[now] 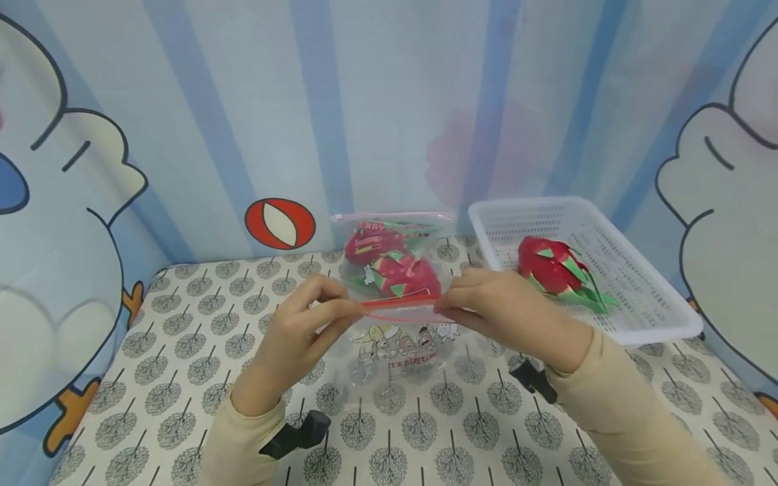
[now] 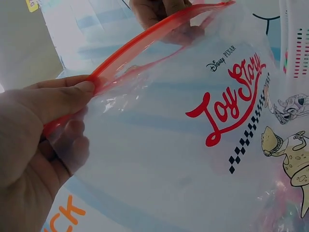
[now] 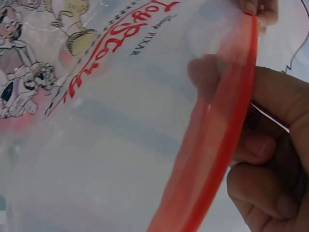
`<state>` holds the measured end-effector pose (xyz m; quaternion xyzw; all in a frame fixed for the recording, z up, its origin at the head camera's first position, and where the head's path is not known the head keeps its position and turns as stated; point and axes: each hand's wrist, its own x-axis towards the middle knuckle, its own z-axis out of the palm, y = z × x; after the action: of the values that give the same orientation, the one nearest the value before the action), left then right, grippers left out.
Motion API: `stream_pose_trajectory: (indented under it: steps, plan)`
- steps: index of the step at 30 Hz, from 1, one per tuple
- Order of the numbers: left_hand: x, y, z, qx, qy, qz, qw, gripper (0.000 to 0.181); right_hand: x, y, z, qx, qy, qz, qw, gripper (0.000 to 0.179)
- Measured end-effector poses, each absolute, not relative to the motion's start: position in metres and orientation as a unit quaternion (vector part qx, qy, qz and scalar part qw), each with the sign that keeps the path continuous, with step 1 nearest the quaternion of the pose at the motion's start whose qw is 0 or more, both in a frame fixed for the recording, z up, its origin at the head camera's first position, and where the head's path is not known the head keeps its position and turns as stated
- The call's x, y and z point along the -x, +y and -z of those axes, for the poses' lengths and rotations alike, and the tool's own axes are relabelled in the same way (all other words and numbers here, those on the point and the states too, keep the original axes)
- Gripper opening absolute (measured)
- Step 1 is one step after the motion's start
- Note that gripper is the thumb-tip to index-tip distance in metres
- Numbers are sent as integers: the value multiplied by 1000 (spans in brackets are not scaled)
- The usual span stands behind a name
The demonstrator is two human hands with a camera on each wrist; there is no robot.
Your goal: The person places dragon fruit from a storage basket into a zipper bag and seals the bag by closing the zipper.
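Observation:
A clear zip bag [image 1: 401,351] with a red zip strip and Toy Story print hangs between my hands above the table. My left hand [image 1: 298,337] pinches one end of the red strip between thumb and fingers. At the other end, my right hand [image 1: 504,310] grips the strip; in the right wrist view one of its fingertips [image 3: 205,77] shows through the plastic. The bag's mouth is parted between the hands. Just beyond stands a second clear zip bag [image 1: 395,219] with a pink top, holding red and green dragon fruits [image 1: 407,272].
At the right stands a white plastic basket [image 1: 656,297] with one red dragon fruit [image 1: 550,263] in it. A tree-print cloth [image 1: 213,368] covers the table. Behind it hangs a blue and white striped backdrop [image 1: 243,101] with cartoon figures.

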<state>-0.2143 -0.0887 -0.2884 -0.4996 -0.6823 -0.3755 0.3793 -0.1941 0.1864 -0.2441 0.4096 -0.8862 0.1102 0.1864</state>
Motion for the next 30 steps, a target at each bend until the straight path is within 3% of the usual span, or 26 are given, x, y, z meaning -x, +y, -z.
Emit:
stream_pose_trajectory:
  steps: [8, 14, 25, 30]
  plan:
    - [215, -88, 288, 517, -661, 390, 379, 22, 197, 185, 244, -379, -919, -42, 99, 34]
    - [216, -86, 288, 520, -652, 394, 386, 21, 199, 179, 252, -480, -867, -115, 69, 18]
    - [217, -86, 292, 530, -658, 387, 370, 20, 200, 165, 266, -486, -862, -142, -40, 32]
    - [217, -86, 294, 535, -657, 390, 361, 20, 202, 162, 275, -502, -851, -142, -55, 30]
